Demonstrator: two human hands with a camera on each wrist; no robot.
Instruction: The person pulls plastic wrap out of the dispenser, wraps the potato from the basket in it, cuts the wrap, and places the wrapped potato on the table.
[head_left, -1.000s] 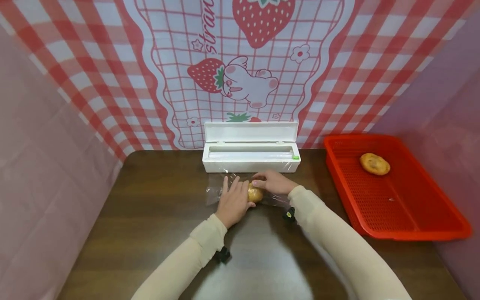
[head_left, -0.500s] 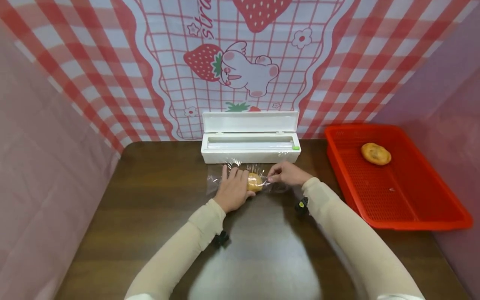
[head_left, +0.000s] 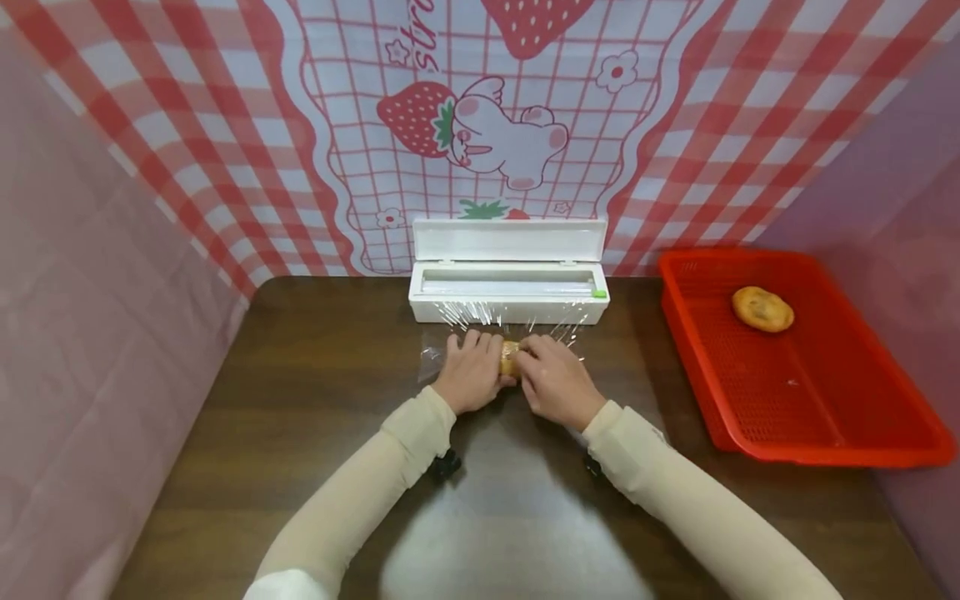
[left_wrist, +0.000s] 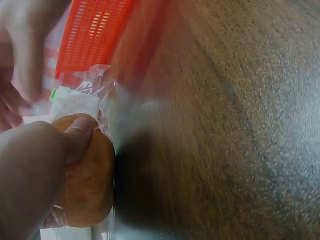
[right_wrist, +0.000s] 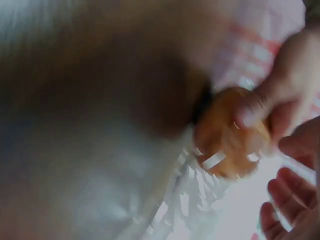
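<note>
A golden-brown bread bun [head_left: 510, 358] lies in clear cling film [right_wrist: 187, 200] in front of a white film dispenser [head_left: 510, 312]. My left hand [head_left: 471, 375] holds the bun from its left; in the left wrist view the thumb presses on the bun's near face. My right hand [head_left: 558, 383] is close against the bun's right side in the head view. In the right wrist view the right fingers [right_wrist: 287, 195] are loosely bent beside the bun, with nothing visibly pinched. Shiny creases of film stretch from the bun to the dispenser.
The dispenser's lid [head_left: 510, 240] stands raised, with a green slider [head_left: 599, 294] at its right end. A red plastic basket [head_left: 750, 450] sits on the right of the brown table [head_left: 315, 450], with another bun [head_left: 762, 309] inside. A checked strawberry cloth [head_left: 495, 133] hangs behind.
My right hand first moved right, pinching the film's edge, then came back left against the bun. My left hand stays on the bun. The film now shows more creases near the dispenser.
</note>
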